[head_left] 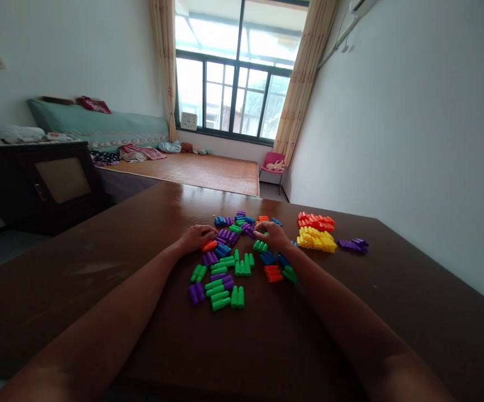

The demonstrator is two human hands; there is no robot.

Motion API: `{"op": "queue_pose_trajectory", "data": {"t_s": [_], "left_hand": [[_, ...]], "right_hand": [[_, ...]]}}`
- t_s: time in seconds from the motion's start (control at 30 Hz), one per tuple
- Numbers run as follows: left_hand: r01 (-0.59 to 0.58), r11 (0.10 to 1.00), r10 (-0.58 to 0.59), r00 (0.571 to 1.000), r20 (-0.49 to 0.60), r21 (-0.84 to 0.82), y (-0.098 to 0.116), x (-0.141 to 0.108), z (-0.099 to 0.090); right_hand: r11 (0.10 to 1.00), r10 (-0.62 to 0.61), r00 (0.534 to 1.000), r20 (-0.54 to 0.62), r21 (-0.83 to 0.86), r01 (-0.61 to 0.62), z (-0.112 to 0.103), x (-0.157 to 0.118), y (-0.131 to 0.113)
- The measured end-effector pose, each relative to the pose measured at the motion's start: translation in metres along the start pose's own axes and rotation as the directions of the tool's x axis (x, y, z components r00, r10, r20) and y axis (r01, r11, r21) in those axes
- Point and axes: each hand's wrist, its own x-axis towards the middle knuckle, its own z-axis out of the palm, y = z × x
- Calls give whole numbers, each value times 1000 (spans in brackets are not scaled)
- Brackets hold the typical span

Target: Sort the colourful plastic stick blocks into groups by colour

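Small plastic building blocks shaped like joined tubes lie in a loose pile on the brown table. My left hand rests at the pile's left edge, fingers loosely stretched towards purple blocks, beside an orange block. At the pile's right side, the thumb and fingertips of my right hand close on a purple block, partly hidden by the fingers. Just below that hand lies a green block. Closer to me are more green blocks, purple ones and an orange-red block.
Right of the pile, blocks lie grouped by colour: orange-red, yellow and purple. Beyond the table stand a bed and a pink chair. A dark cabinet is at the left.
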Motion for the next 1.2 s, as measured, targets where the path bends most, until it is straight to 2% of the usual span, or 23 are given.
{"op": "queue_pose_trajectory", "data": {"t_s": [0.1,0.17,0.23,0.27,0.3,0.37,0.4,0.43,0.47,0.53,0.57,0.63,0.7,0.77,0.83,0.87,0.93,1.03,1.07,1.13,1.2], "left_hand": [[-19,999,20,1000,18,-39,-2,0,-1],[-4,998,6,999,34,-56,-2,0,-2],[16,998,-13,999,45,-62,-2,1,-3],[27,998,-24,999,47,-60,-2,2,-3],[39,998,-36,998,49,-56,-2,2,-4],[58,997,-56,997,53,-48,-2,4,-4],[65,997,-62,996,57,-47,-2,4,-4],[70,996,-67,996,61,-49,-3,4,-4],[75,996,-72,995,62,-51,-3,5,-5],[90,995,-86,994,65,-53,-1,4,-5],[96,994,-92,993,68,-53,0,4,-6],[104,993,-100,992,74,-47,4,3,-7],[107,993,-104,992,74,-39,7,3,-9],[115,993,-112,991,71,-35,8,3,-9],[122,992,-120,990,73,-33,7,4,-9],[127,991,-124,989,74,-32,6,4,-9],[135,990,-132,988,74,-29,4,5,-9],[129,991,-127,989,78,-23,5,5,-9],[124,992,-122,989,81,-17,7,4,-10],[114,993,-114,990,81,-5,10,4,-11],[110,994,-110,992,67,-4,13,3,-12]], "right_hand": [[961,86,995,-55,269,-68,-29,1,24],[926,154,979,-137,367,-95,-60,-4,56],[904,255,917,-306,411,-114,-97,-17,101],[900,321,851,-415,415,-137,-116,-29,128],[896,392,747,-537,406,-178,-135,-43,156],[875,480,496,-723,351,-334,-167,-79,211],[837,504,392,-769,324,-441,-179,-98,236],[779,533,317,-785,308,-547,-188,-116,257],[731,547,266,-794,299,-613,-193,-132,274],[672,573,224,-788,296,-678,-194,-154,296],[655,584,226,-780,288,-699,-191,-159,302],[619,604,263,-752,234,-750,-182,-161,307],[562,629,307,-714,145,-814,-175,-155,308],[524,627,317,-712,84,-847,-173,-147,306],[539,577,327,-748,49,-841,-174,-140,301],[569,543,352,-762,26,-822,-175,-137,298],[628,499,437,-749,-35,-777,-174,-130,288],[638,504,552,-664,-144,-756,-168,-120,274],[630,507,571,-646,-175,-757,-165,-117,271],[620,505,581,-638,-201,-759,-160,-114,269],[655,480,585,-654,-177,-735,-159,-114,273]]}}
